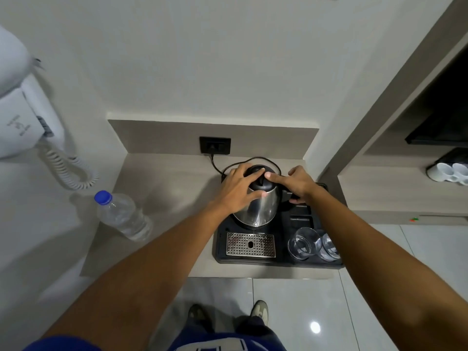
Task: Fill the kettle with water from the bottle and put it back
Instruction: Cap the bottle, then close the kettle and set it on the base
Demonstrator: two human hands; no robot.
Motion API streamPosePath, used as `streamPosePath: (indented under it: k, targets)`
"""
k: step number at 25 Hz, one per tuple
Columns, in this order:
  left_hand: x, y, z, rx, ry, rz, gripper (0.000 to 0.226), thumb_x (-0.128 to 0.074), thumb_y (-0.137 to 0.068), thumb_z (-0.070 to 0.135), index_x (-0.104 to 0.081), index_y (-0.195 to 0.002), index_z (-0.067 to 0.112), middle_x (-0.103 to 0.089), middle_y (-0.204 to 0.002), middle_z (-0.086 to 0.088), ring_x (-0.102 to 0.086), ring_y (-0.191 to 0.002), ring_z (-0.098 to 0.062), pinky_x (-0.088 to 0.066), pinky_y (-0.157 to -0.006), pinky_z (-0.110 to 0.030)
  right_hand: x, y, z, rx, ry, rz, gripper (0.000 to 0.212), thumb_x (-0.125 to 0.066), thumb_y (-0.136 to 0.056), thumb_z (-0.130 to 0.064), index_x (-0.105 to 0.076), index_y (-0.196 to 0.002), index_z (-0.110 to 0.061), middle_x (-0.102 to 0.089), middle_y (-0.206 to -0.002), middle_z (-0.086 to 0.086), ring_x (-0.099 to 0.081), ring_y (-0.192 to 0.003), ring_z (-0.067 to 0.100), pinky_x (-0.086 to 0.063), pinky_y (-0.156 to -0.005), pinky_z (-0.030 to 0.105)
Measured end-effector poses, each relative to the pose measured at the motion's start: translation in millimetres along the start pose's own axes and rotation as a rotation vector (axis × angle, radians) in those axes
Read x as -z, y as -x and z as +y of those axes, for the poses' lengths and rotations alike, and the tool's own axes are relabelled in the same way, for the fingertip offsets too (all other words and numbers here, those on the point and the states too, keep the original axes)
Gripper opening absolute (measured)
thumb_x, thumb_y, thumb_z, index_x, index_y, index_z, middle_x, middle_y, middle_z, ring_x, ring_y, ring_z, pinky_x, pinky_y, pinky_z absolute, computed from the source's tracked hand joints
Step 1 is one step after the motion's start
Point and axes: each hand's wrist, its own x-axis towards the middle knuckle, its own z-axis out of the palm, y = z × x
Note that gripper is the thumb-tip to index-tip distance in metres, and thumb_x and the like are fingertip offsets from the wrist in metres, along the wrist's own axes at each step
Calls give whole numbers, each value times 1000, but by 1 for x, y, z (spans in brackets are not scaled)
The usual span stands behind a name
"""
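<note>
While both arms reach out over the shiny white floor, the nearest things on the pale wooden counter (162,188) are the two clear drinking glasses (312,244) and the silver metal grate with little holes (250,244). They sit at the front of the black plastic tray (298,262).

A bit further back on that tray stands the shiny round steel kettle with a black lid (260,206). The left hand (239,190) lies on the kettle's left side with its fingers spread wide over the top and the lid. The right hand (297,182) rests on the right side, with one finger pressing the lid and the other fingers curled down by the black handle. I cannot tell how tight that hold is.

Off to the left, well apart from the tray, stands the clear plastic water bottle with a blue cap (121,215). The cap is on and there is water inside.

Behind the kettle, a black cord (215,162) runs to the black wall plug (215,145).

I think the lid needs to open next. If it pops up fast, the kettle could tip or slide. If the kettle gets lifted carelessly, it could knock the glasses. Later, spilled water near the plug would be bad.
</note>
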Motion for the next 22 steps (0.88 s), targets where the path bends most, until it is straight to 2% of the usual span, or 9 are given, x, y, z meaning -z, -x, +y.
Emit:
streamPosePath:
  k: [2,3,5,7,10,14,17,22]
  targets:
    - [-3,3,2,40,-6,23,71,-66,-85,50,-39,-145,26,-33,-148,-8,-36,-129,-32,-33,-110,-48,2,-7,2,36,-18,-26,80,-73,-58,-76,-45,-110,-22,-54,-103,-5,-56,-91,15,-53,-57,34]
    - [-4,4,3,52,-15,30,71,-66,-85,50,-37,-146,26,-33,-147,-9,-35,-130,-31,-33,-110,-48,5,-10,6,38,-81,-55,67,-66,-70,-72,-47,-111,-24,-54,-108,-2,-56,-95,16,-53,-60,35]
    - [-5,5,4,59,-31,27,72,-64,-85,51,-35,-147,27,-31,-148,-8,-34,-131,-30,-32,-111,-47,16,-14,21,44,-260,-142,33,-51,-92,-54,-51,-110,-26,-52,-115,4,-55,-96,18,-55,-67,39]
    - [-5,4,5,58,-48,19,74,-64,-85,51,-32,-148,27,-31,-148,-7,-33,-133,-28,-31,-112,-46,23,-14,38,82,-369,-209,19,-46,-101,-36,-55,-112,-22,-51,-111,8,-55,-92,20,-56,-68,39]
    - [-6,4,4,71,-57,23,77,-64,-86,51,-28,-149,27,-31,-149,-7,-33,-134,-27,-30,-111,-45,28,-15,41,127,-320,-249,20,-50,-101,-33,-57,-115,-20,-55,-104,6,-58,-89,22,-55,-64,37]
    - [-7,2,4,60,-126,0,81,-62,-86,53,-23,-151,25,-30,-149,-8,-32,-134,-27,-30,-110,-43,43,-20,28,146,-62,-321,33,-54,-97,-41,-59,-124,-21,-63,-103,2,-61,-91,19,-55,-73,38]
    - [-7,2,3,38,-178,-3,79,-60,-87,54,-23,-151,25,-29,-150,-9,-32,-134,-29,-31,-110,-45,44,-21,32,141,-78,-320,34,-54,-97,-42,-61,-124,-23,-64,-104,4,-61,-96,21,-54,-76,39]
    - [-10,5,4,0,-336,8,75,-50,-91,57,-19,-151,24,-28,-151,-13,-32,-135,-30,-32,-110,-45,36,-18,34,151,-114,-271,29,-51,-99,-38,-67,-117,-22,-66,-103,4,-60,-104,26,-50,-90,50]
